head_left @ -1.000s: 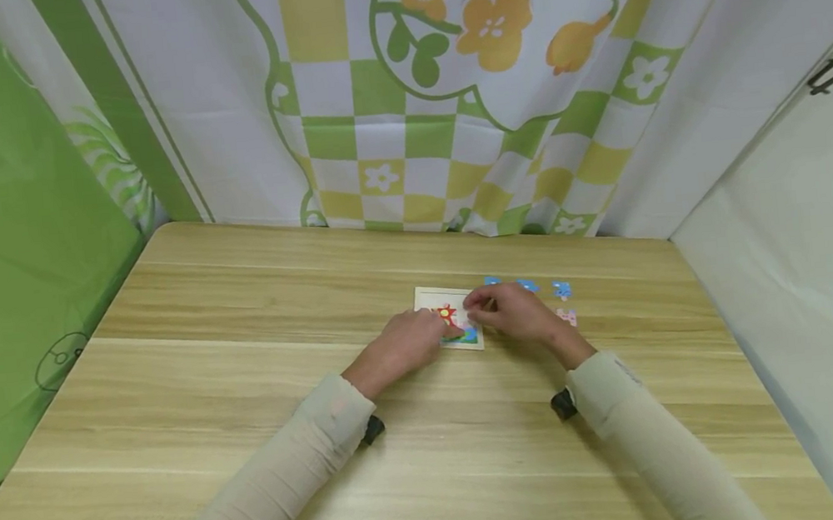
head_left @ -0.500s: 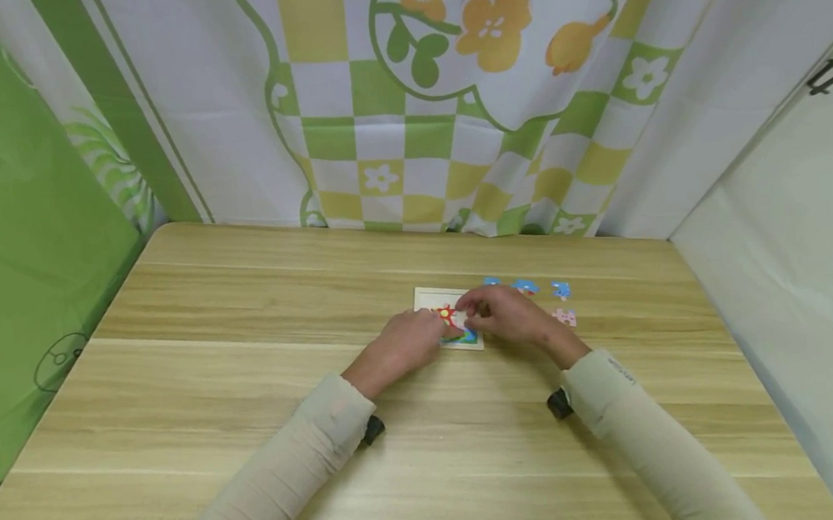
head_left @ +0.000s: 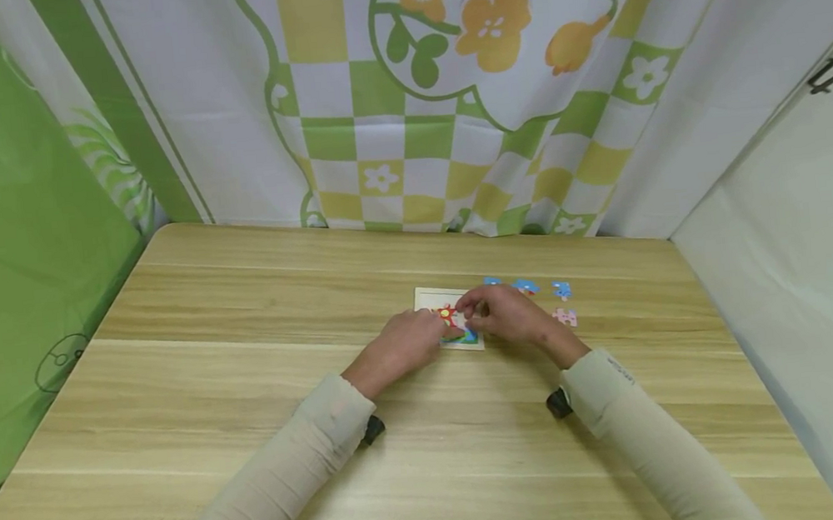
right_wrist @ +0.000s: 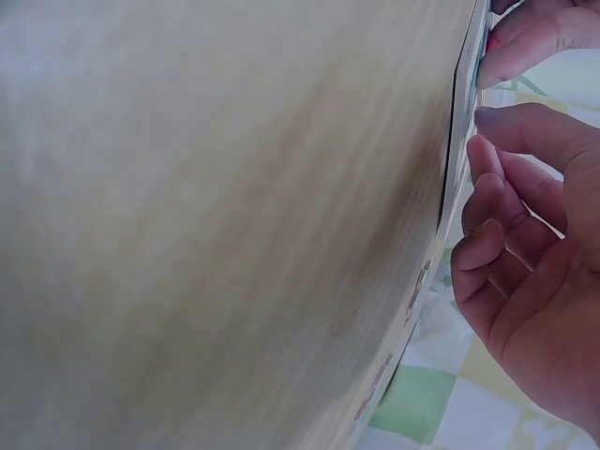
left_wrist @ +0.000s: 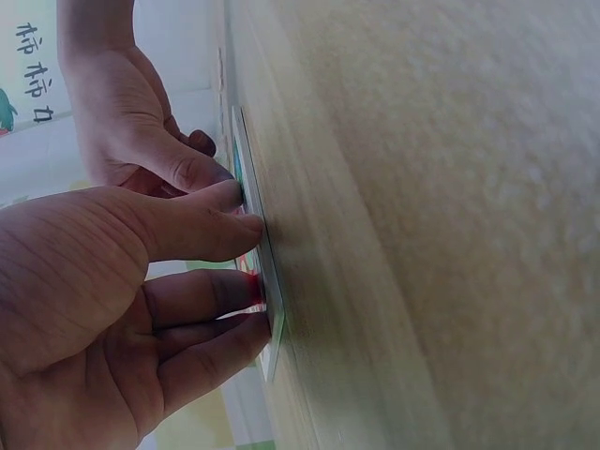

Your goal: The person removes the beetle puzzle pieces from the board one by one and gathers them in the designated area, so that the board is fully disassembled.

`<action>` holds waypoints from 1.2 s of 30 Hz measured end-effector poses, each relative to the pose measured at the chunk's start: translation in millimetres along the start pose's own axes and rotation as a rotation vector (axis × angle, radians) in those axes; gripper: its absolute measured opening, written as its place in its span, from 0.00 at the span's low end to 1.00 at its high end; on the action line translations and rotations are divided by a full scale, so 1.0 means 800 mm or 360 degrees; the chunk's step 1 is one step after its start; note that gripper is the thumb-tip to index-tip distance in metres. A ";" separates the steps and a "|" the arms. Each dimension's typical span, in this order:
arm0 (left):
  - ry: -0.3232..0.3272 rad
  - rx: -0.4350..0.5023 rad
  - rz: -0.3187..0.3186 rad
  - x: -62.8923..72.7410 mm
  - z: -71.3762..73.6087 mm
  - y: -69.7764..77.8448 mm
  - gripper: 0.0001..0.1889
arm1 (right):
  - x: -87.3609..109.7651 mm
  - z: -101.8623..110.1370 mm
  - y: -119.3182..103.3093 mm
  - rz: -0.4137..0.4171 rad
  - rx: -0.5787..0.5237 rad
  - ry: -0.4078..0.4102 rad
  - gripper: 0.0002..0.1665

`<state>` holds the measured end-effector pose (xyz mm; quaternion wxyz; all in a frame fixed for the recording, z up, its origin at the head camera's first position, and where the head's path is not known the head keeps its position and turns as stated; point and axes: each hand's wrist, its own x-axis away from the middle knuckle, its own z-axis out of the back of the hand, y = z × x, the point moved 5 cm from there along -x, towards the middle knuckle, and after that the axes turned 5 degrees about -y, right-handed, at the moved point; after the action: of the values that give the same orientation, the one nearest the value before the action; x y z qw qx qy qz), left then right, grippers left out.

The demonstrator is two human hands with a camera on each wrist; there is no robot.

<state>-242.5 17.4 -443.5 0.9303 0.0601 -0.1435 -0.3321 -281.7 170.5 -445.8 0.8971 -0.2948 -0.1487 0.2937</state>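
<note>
Head view: pale square jigsaw board (head_left: 432,297), picture partly red, sits toward the bench's (head_left: 437,476) far edge, blue knobbed puzzle pieces (head_left: 562,289) and a pink one (head_left: 565,317) nearer the right edge. Left wrist: left hand's (left_wrist: 122,300) fingers are fairly straight, touching the board. Right wrist: right hand's (right_wrist: 539,291) loosely curled, thumb and index nearly meeting; can't tell if they're pinching anything.

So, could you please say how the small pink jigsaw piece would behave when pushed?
The small pink jigsaw piece looks thin, so probably light; lying flat on the wood-grained table, it would likely slide rather than roll or tip.
</note>
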 end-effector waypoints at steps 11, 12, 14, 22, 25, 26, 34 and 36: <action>-0.0033 -0.0011 0.0001 -0.002 -0.002 0.001 0.25 | -0.003 0.001 -0.005 -0.0051 0.0034 0.0030 0.10; -0.0033 -0.0005 0.0002 -0.002 -0.002 0.001 0.25 | -0.003 0.002 -0.005 -0.0062 0.0031 0.0041 0.09; -0.0025 -0.0001 0.0008 -0.003 -0.002 0.000 0.25 | -0.005 0.003 -0.006 -0.0083 0.0023 0.0066 0.08; -0.0047 0.0009 0.0049 -0.005 -0.001 -0.002 0.27 | -0.009 0.007 -0.010 -0.0103 -0.0017 0.0142 0.06; -0.0032 0.0009 0.0038 -0.004 0.000 -0.002 0.27 | -0.010 0.006 -0.011 -0.0074 -0.0028 0.0156 0.05; -0.0033 0.0011 0.0033 -0.004 0.000 -0.002 0.27 | -0.010 0.005 -0.010 -0.0064 -0.0035 0.0159 0.05; -0.0033 0.0035 0.0001 -0.004 0.000 -0.001 0.26 | -0.004 0.007 -0.010 -0.0082 -0.0138 0.0182 0.06; -0.0030 0.0040 -0.0001 -0.005 -0.001 -0.001 0.26 | -0.001 0.010 -0.010 -0.0079 -0.0144 0.0215 0.06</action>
<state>-245.8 19.8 -445.1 0.9281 0.0685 -0.1563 -0.3310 -282.3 168.0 -434.6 0.8978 -0.3505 -0.1082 0.2437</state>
